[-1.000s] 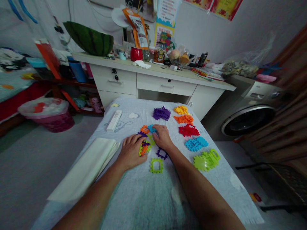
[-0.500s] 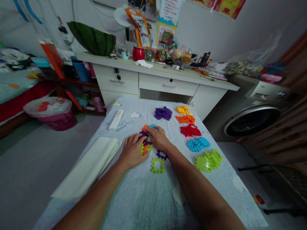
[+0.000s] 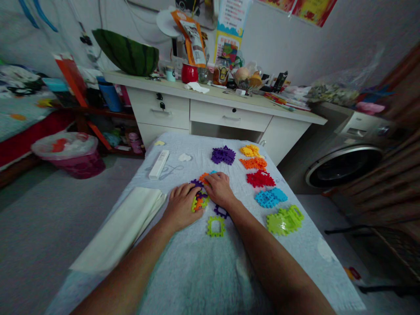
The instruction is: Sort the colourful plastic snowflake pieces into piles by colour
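Observation:
On the cloth-covered table lies a cluster of interlocking plastic blocks (image 3: 199, 203) in green, orange and purple. My left hand (image 3: 182, 205) is closed on its left side, thumb across the near part. At the far end of the cluster, the fingers of my right hand (image 3: 219, 188) pinch an orange interlocking block (image 3: 203, 177). A bit of blue plastic shows just beyond those fingers, mostly hidden. Below my right wrist are a purple square frame (image 3: 221, 211) and, nearer me, a green square frame (image 3: 215, 226).
Sorted piles line the right: yellow (image 3: 250, 151), orange (image 3: 255, 163), red (image 3: 260, 178), blue (image 3: 271, 197) and green (image 3: 285, 220). A purple pile (image 3: 223, 155) sits farther back. Leftward lie a white box (image 3: 159, 164) and folded cloth (image 3: 124, 227). A white desk (image 3: 210, 107) stands behind.
My right fingers have shifted slightly right with the orange block, uncovering more of the purple piece beside it. My left hand has stayed put.

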`<action>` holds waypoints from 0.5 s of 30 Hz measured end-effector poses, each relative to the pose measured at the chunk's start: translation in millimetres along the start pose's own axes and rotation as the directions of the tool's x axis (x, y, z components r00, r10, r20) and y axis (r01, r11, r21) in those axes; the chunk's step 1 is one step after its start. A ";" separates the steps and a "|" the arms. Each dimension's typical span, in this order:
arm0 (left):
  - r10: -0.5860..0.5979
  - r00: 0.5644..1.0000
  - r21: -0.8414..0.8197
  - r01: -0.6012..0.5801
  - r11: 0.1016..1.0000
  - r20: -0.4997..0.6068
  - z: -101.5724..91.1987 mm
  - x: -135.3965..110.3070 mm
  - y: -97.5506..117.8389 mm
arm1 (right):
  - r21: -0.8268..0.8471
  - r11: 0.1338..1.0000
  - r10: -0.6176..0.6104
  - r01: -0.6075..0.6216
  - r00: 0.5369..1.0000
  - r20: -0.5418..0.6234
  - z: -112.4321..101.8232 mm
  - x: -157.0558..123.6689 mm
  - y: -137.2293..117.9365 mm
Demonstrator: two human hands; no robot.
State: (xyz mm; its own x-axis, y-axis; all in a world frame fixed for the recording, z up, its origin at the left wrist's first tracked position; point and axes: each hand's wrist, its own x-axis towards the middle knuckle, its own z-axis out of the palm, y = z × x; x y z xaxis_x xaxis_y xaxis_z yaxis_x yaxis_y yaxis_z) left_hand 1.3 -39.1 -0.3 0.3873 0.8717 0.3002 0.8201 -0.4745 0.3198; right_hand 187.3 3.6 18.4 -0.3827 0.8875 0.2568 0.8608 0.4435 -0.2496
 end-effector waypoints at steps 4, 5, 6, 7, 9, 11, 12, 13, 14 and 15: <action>-0.006 1.000 -0.005 0.006 1.000 -0.003 0.2 -0.1 0.5 | -0.055 0.998 0.026 -0.026 1.000 0.002 -0.5 -0.5 -2.2; -0.006 1.000 -0.008 0.006 1.000 -0.004 -0.3 0.0 0.9 | -0.073 0.997 0.036 -0.036 0.999 0.008 -0.8 -0.4 -2.8; -0.006 1.000 -0.010 0.006 1.000 -0.004 -0.8 0.2 1.3 | -0.090 0.995 0.049 -0.048 0.999 0.014 -1.2 -0.3 -3.4; -0.006 1.000 -0.010 0.006 1.000 -0.004 -1.3 0.3 1.6 | -0.104 0.993 0.064 -0.061 0.998 0.019 -1.6 -0.1 -3.9; -0.008 1.000 -0.009 0.007 1.000 -0.006 -2.3 0.5 2.0 | -0.121 0.989 0.090 -0.086 0.996 0.028 -2.0 0.2 -4.0; -0.009 1.000 -0.011 0.009 1.000 -0.006 -2.7 0.4 2.1 | -0.121 0.987 0.107 -0.103 0.994 0.025 -1.8 0.4 -3.2; -0.009 1.000 -0.015 0.009 1.000 -0.007 -2.8 0.3 2.1 | -0.115 0.988 0.110 -0.107 0.994 0.016 -1.3 0.5 -2.4; -0.008 1.000 -0.019 0.008 1.000 -0.008 -2.9 0.2 2.1 | -0.107 0.988 0.109 -0.107 0.994 0.007 -0.9 0.4 -1.6; -0.008 1.000 -0.023 0.007 1.000 -0.009 -3.0 0.2 2.2 | -0.097 0.990 0.105 -0.105 0.994 -0.001 -0.4 0.4 -0.7; -0.008 1.000 -0.026 0.008 1.000 -0.008 -3.2 0.2 2.3 | -0.088 0.991 0.099 -0.099 0.995 -0.003 0.0 0.4 0.0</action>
State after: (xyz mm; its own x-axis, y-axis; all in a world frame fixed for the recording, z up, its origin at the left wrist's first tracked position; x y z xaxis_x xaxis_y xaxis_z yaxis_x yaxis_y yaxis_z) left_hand 2.0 -40.5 3.4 0.3771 0.8745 0.3051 0.8120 -0.4706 0.3451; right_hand 187.2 3.9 18.4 -0.2946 0.9267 0.2332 0.9206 0.3407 -0.1907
